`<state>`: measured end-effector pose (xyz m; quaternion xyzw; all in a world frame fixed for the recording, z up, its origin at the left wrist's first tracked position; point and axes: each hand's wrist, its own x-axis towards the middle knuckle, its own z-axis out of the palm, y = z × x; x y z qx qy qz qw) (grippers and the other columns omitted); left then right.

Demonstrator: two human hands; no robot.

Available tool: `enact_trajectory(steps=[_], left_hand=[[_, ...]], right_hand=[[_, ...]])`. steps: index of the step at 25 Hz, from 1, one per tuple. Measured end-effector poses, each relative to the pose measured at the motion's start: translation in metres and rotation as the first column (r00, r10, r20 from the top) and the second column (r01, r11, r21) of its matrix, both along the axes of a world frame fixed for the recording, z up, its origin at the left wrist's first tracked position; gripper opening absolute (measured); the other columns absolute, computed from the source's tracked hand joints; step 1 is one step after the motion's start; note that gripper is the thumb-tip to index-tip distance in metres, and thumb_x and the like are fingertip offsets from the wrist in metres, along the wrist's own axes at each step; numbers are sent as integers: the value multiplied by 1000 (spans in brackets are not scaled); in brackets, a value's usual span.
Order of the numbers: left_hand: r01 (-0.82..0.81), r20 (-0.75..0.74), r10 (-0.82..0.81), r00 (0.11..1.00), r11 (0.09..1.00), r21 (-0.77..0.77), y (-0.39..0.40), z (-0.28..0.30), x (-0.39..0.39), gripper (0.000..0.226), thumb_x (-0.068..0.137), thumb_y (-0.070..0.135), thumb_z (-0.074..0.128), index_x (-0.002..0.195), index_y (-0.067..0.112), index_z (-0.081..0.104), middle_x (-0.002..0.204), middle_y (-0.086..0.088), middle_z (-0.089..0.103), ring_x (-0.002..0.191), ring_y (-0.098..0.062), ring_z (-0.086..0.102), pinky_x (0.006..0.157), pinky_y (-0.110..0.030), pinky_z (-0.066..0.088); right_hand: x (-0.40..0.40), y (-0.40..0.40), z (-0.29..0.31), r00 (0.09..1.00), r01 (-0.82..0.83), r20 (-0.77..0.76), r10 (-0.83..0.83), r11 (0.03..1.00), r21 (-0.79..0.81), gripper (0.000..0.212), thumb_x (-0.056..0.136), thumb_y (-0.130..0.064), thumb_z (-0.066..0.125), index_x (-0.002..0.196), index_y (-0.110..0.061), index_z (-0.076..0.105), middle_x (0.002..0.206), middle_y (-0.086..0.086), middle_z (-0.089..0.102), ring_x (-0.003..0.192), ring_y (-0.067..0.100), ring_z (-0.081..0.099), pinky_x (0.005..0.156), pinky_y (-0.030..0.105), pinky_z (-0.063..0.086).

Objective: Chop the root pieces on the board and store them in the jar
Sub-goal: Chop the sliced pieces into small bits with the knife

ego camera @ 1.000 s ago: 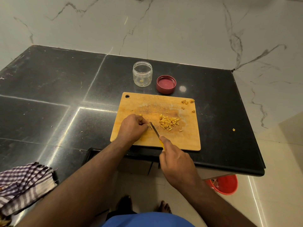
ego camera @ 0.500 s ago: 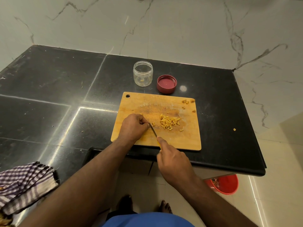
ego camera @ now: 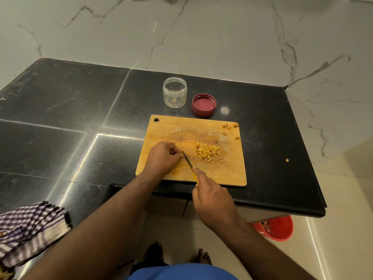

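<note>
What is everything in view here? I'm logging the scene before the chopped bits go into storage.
cutting board: one, wooden, near counter edge.
pile of chopped root pieces: one, yellow-orange, mid-board.
stray root bits: a few, brownish, board's far right corner.
knife: one, yellow handle, blade tip at the left hand's fingers.
jar: one, clear, open, behind the board.
lid: one, maroon, upturned, right of the jar.
root crumb: one, orange, on the counter right of the board.
counter: one, black stone.
checked cloth: one, purple-white, counter's near left.
bucket: one, red, on the floor.
left hand: holds the root piece being cut.
right hand: grips the knife handle.
</note>
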<state>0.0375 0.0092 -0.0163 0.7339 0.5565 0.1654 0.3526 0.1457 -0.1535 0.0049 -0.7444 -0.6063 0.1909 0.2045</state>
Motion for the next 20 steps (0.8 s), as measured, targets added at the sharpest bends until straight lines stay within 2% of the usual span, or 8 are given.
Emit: enact_trajectory(steps=[3,6,10,15,20], left_hand=[[-12,1,12,1000,1000,-1,0,1,0,5,89,21,73,85,22,73,83,9,68,73,-5,57,56,-19,37],[-9,-1,9,1000,1000,-11,1,1,1,5,89,21,73,84,20,73,81,10,66,74,-7,58,56,-20,37],[-12,5,12,1000,1000,-9,1,0,1,4,89,21,73,86,19,73,85,7,69,76,-6,58,57,-20,38],[24,6,-24,1000,999,-25,2,2,-4,4,90,19,71,88,21,73,84,13,65,77,-4,57,59,-18,37],[1,33,0,999,1000,-15,1,1,-6,6,91,17,69,91,22,73,85,10,67,81,-8,61,60,-20,41]], right_hand=[[-3,5,-3,1000,-4,15,4,1000,-29,51,102,-30,35,152,-24,26,116,2,64,90,22,62,72,36,48],[-2,2,-7,1000,-10,3,11,999,-48,52,102,-30,35,153,-25,25,111,1,65,86,21,61,70,37,46],[1,-16,-9,1000,-6,11,6,999,-42,51,102,-30,34,152,-28,24,104,-4,65,80,13,60,66,28,44],[7,-18,-4,998,41,-56,-39,999,27,49,102,-29,35,151,-27,29,108,-3,64,81,13,59,67,28,41],[3,-6,-6,1000,12,-12,-12,1000,-3,51,102,-29,35,152,-26,26,116,0,64,87,19,61,71,34,45]])
